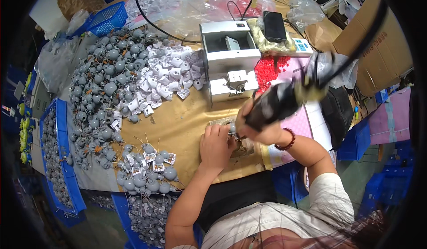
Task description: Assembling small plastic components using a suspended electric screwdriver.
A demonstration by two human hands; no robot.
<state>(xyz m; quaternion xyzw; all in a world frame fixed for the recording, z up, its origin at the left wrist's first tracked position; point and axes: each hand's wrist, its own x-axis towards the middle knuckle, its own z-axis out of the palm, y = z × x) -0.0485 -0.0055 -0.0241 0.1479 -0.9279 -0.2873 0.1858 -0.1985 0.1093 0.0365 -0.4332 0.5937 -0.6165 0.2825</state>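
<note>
My right hand (262, 132), with a dark red bead bracelet at its wrist, is wrapped round a black electric screwdriver (276, 105). The tool slants down to the left and is smeared by motion; its tip is hidden behind the hand. Just left of it, my left hand (215, 145) has its fingers closed on a small grey round-headed part (231, 128). That part rests at a clear, worn block (245, 147) on the brown table covering. Beyond the hands stands a grey-and-white screw feeder (229, 58).
Grey round parts (109, 73) and white plastic pieces (167, 73) are heaped at left. Nearer lies a cluster of wired grey parts (151, 171). Small red pieces (269, 71) and a phone (274, 26) are right of the feeder. A blue bin (64, 142) stands left; a carton (378, 48), right.
</note>
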